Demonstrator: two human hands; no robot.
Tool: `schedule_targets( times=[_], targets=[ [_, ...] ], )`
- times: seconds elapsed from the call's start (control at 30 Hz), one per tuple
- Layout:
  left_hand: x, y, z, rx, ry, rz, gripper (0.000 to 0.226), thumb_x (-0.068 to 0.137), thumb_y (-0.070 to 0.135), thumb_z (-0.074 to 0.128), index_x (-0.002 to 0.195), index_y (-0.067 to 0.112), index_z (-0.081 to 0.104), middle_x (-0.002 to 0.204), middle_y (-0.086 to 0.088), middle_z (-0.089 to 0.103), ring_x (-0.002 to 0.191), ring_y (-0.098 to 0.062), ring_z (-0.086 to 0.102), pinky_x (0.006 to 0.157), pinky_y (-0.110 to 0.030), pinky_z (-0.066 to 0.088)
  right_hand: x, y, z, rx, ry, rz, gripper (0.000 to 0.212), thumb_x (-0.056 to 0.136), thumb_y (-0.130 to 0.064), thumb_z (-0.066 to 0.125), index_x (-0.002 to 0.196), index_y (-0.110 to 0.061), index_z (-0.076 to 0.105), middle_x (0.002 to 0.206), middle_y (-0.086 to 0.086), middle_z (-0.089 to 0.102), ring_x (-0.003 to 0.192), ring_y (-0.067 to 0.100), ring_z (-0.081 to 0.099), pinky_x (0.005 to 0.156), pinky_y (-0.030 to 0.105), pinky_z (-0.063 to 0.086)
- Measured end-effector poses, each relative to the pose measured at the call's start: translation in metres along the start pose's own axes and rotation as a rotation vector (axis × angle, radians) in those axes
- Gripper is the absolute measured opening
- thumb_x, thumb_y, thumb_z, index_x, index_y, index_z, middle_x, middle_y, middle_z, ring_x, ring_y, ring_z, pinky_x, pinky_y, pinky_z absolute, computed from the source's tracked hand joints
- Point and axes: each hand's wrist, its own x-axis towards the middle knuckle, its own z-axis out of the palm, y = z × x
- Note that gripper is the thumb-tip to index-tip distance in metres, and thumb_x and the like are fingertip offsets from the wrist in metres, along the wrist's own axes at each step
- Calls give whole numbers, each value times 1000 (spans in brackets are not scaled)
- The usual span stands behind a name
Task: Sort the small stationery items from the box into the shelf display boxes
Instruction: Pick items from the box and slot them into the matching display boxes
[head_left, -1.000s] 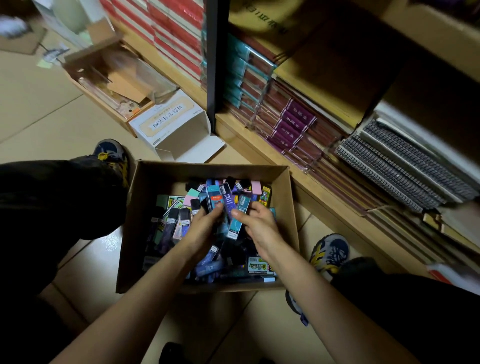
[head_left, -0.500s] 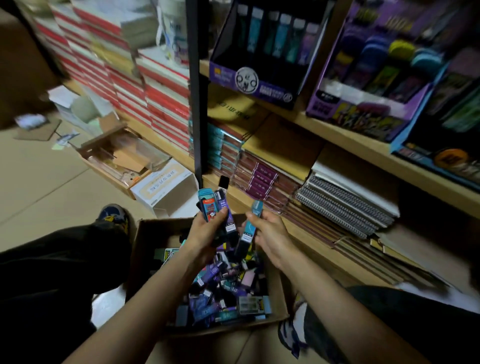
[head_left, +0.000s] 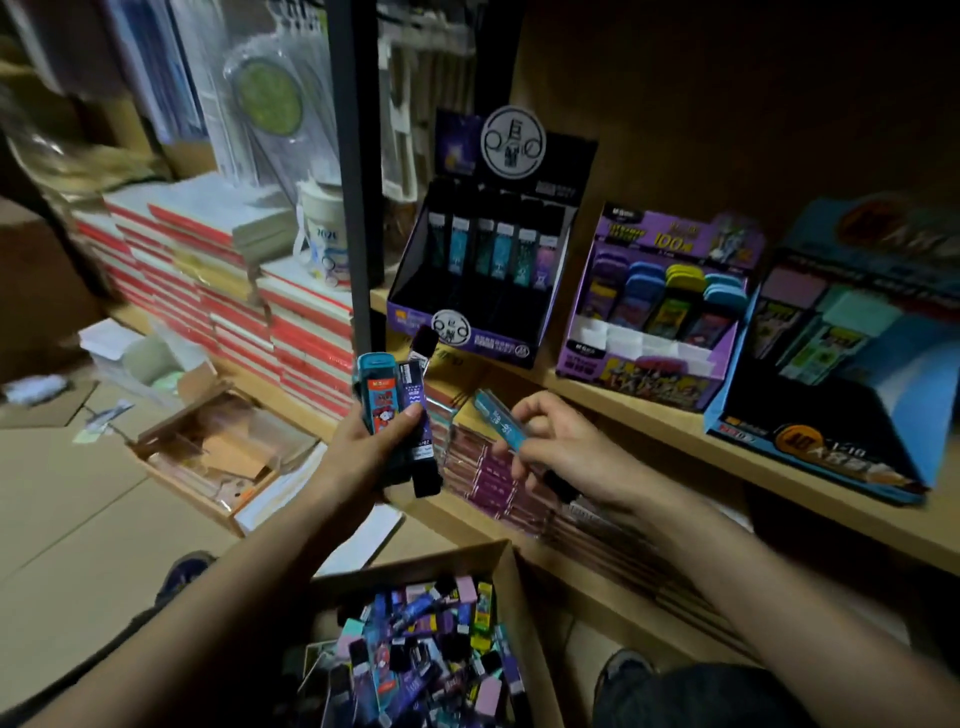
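My left hand (head_left: 371, 447) grips a bunch of small lead cases (head_left: 395, 400), teal and purple ones, held upright in front of the shelf post. A single teal case (head_left: 501, 422) is pinched in my right hand (head_left: 561, 452), tilted. Below, the cardboard box (head_left: 511, 587) holds several loose small stationery items (head_left: 415, 654). On the shelf stand three display boxes: a black and purple one (head_left: 483, 270), a purple one (head_left: 654, 317) and a blue one (head_left: 841, 374). Both hands hover just below the black and purple box.
A dark metal post (head_left: 353, 182) rises left of the display boxes. Stacked red-edged notebooks (head_left: 234, 291) fill the left shelves. An open carton (head_left: 218, 452) with packets lies on the floor at left. Purple packs (head_left: 488, 473) sit on the lower shelf behind my hands.
Both hands have lifted out of the cardboard box with the cases and risen toward the shelf. My view has tilted up, bringing the display boxes into sight.
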Motion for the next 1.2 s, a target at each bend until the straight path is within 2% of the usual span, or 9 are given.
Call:
schedule_targets(
  times=[0.07,0.13,0.3,0.43,0.7,0.87,0.97,1.13,1.2],
  targets=[
    [5,10,0,-2,-14,24,43,81,27,62,119,9,54,107,-16,69,92,-33,68,83,-55,53,1,-13,-9,4,50,-92,29,86,3,58,97,-24,57,87,5,66,70,12,63,63,22,53],
    [11,17,-1,4,-18,56,44,82,27,61,121,9,54,109,-15,69,96,-32,68,83,-52,54,1,-24,-18,19,129,-144,29,84,1,64,95,-26,64,79,0,68,65,7,64,56,22,52],
    [25,32,7,6,23,157,43,80,31,62,117,10,54,103,-11,71,96,-30,68,82,-47,55,6,-32,-30,-72,379,-172,26,69,-9,80,82,-18,59,72,-2,61,58,6,54,55,20,43],
    [25,33,16,54,11,169,43,78,34,64,113,13,54,93,-3,71,88,-23,69,77,-44,55,15,-35,-25,-18,345,-161,19,73,-5,77,77,-15,61,72,-2,59,49,9,47,44,20,39],
    [13,36,20,100,-72,146,45,75,37,61,114,16,52,101,-8,67,95,-23,67,83,-41,55,29,-41,-14,258,288,-233,6,89,-8,61,94,-11,64,73,-5,69,66,5,60,57,17,49],
    [17,44,12,46,13,170,47,75,35,63,114,12,54,98,-9,67,90,-24,66,88,-52,52,50,-72,-26,152,441,-326,3,87,-15,65,89,-14,65,78,-5,69,72,7,62,62,18,51],
    [19,47,7,8,52,171,51,72,36,65,115,11,52,105,-19,65,100,-38,63,91,-58,50,77,-100,-40,-10,594,-392,11,85,-19,68,87,-8,66,84,4,68,75,14,61,69,30,53],
    [21,52,-2,-32,94,173,55,69,42,67,113,12,55,107,-20,66,100,-39,64,91,-61,48,129,-120,-50,-246,728,-388,20,83,-21,70,87,-1,67,87,17,70,84,33,65,76,44,54],
    [22,51,-7,-44,89,168,52,72,40,66,114,12,55,108,-19,67,100,-38,65,91,-62,48,141,-117,-51,-335,725,-371,19,83,-21,70,88,-3,68,90,13,70,88,30,66,81,46,53]
  ],
)
